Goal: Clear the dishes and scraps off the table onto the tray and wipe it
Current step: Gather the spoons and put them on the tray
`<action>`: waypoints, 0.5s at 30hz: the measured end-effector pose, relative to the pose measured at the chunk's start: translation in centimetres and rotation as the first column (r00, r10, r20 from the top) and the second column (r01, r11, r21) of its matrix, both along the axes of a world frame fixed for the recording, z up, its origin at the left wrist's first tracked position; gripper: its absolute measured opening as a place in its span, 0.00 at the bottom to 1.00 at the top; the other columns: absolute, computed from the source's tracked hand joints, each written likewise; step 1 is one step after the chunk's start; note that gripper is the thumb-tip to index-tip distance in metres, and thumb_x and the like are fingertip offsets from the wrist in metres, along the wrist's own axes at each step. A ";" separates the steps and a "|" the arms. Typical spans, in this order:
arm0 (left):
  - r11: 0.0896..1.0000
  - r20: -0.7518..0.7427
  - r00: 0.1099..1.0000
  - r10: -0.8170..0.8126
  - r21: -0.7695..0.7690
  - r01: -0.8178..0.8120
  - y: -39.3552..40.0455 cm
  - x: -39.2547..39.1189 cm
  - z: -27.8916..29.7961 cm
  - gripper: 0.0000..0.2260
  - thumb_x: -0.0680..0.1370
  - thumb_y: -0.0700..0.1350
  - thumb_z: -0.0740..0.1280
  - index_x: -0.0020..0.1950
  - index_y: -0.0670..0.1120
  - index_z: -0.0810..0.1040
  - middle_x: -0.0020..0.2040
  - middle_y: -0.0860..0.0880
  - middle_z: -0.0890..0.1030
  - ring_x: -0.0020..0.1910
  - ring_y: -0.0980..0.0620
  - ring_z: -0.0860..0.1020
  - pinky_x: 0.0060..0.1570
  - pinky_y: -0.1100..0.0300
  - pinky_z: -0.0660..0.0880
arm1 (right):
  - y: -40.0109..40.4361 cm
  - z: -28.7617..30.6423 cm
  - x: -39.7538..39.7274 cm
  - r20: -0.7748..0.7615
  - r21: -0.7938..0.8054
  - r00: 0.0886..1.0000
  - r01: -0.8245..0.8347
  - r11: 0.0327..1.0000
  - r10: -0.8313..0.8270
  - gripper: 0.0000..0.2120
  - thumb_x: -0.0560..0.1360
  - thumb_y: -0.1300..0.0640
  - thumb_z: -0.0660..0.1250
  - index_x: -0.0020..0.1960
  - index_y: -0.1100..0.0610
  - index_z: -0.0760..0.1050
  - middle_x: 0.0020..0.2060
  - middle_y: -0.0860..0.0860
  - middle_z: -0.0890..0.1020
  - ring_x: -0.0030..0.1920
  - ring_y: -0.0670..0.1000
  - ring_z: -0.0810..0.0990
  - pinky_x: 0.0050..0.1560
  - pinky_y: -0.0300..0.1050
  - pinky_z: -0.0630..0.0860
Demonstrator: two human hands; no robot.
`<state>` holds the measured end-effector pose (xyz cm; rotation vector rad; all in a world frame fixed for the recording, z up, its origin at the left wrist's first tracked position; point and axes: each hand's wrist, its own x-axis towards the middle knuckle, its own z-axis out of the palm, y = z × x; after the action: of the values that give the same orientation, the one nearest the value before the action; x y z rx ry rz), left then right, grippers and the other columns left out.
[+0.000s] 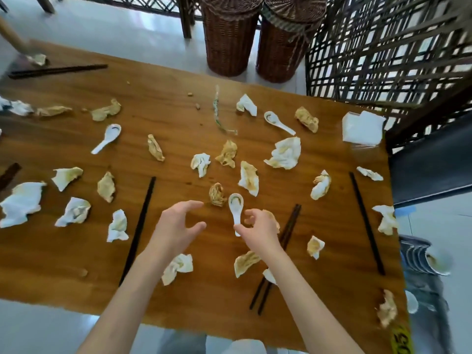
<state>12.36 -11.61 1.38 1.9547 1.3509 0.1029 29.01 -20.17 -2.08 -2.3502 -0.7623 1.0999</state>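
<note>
The wooden table point(178, 103) fills most of the frame, its near edge running along the bottom and its right edge slanting down the right side, where a dark chair seat point(431, 175) sits just beside it and stacked white bowls point(431, 259) show lower right, past the edge. Two wicker baskets point(252, 42) stand beyond the far edge at top centre, with dark lattice chair backs point(383, 52) at upper right. Crumpled, stained napkins point(283, 153) are scattered over nearly the whole top, so bare wood is left mainly in the upper middle and along the lower left near the front edge. Single dark chopsticks point(139, 228) lie left of centre and along the right edge, and a pair point(278, 256) runs under the right forearm. The right hand point(260, 228) pinches the handle end of a white ceramic spoon point(236, 208) between thumb and curled fingers at centre frame, the bowl of the spoon pointing away toward the top of the frame. The left hand point(178, 223) hovers just left of it, fingers spread and loosely bent, holding nothing, fingertips near a brown crumpled napkin point(217, 198) that lies just beside the spoon's bowl. Two more white spoons lie at centre left point(107, 137) and upper right point(277, 122), well apart from both hands. A stack of clean white napkins point(362, 130) sits at the right corner.
</note>
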 end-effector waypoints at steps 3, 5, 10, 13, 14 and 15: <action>0.998 0.008 0.998 -0.059 0.003 0.059 1.4 -0.9 -0.5 0.21 0.73 0.46 0.71 0.65 0.51 0.74 0.64 0.51 0.76 0.64 0.53 0.71 0.63 0.59 0.69 | 1.2 -1.4 -0.9 -0.022 -0.058 0.988 0.153 0.986 -0.155 0.23 0.71 0.50 0.71 0.63 0.56 0.72 0.48 0.47 0.79 0.43 0.43 0.77 0.37 0.33 0.72; 0.997 0.015 0.997 -0.074 0.005 0.074 2.0 -1.3 -0.9 0.20 0.73 0.46 0.71 0.65 0.52 0.74 0.64 0.51 0.76 0.64 0.53 0.71 0.62 0.59 0.70 | 1.8 -2.1 -1.0 -0.057 -0.130 0.956 0.277 0.952 -0.286 0.20 0.71 0.52 0.71 0.61 0.57 0.74 0.46 0.49 0.80 0.41 0.46 0.79 0.40 0.40 0.79; 0.997 0.025 0.997 -0.079 -0.003 0.079 2.4 -2.2 -1.9 0.20 0.73 0.47 0.71 0.65 0.53 0.74 0.64 0.52 0.76 0.64 0.54 0.71 0.61 0.60 0.69 | 2.8 -2.8 -1.3 -0.145 -0.223 0.841 0.485 0.846 -0.521 0.08 0.70 0.62 0.72 0.47 0.56 0.75 0.37 0.51 0.79 0.29 0.46 0.82 0.36 0.42 0.81; 0.997 0.025 0.996 -0.083 -0.003 0.083 2.3 -2.8 -2.2 0.20 0.74 0.47 0.71 0.65 0.53 0.74 0.64 0.52 0.76 0.64 0.55 0.71 0.60 0.62 0.68 | 3.2 -2.5 -1.3 -0.156 -0.234 0.818 0.515 0.825 -0.554 0.09 0.70 0.65 0.72 0.45 0.56 0.75 0.38 0.52 0.78 0.28 0.47 0.82 0.32 0.39 0.80; 0.996 0.025 0.996 -0.086 -0.005 0.086 2.3 -3.0 -2.2 0.20 0.74 0.47 0.71 0.65 0.53 0.74 0.64 0.52 0.76 0.64 0.55 0.71 0.60 0.62 0.68 | 3.3 -2.3 -1.3 -0.163 -0.237 0.811 0.520 0.820 -0.562 0.09 0.70 0.65 0.72 0.46 0.57 0.75 0.39 0.53 0.79 0.29 0.47 0.82 0.32 0.39 0.80; 0.996 0.025 0.996 -0.086 -0.006 0.086 2.2 -3.2 -2.2 0.20 0.74 0.47 0.71 0.65 0.52 0.74 0.64 0.52 0.76 0.64 0.55 0.71 0.60 0.63 0.68 | 3.4 -2.1 -1.2 -0.167 -0.238 0.809 0.522 0.819 -0.564 0.09 0.70 0.65 0.72 0.46 0.57 0.75 0.41 0.54 0.79 0.30 0.47 0.83 0.34 0.40 0.81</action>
<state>9.20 -9.40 -0.82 1.9967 1.2476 0.0809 27.76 -16.73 -4.21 -2.3017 0.1173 1.1745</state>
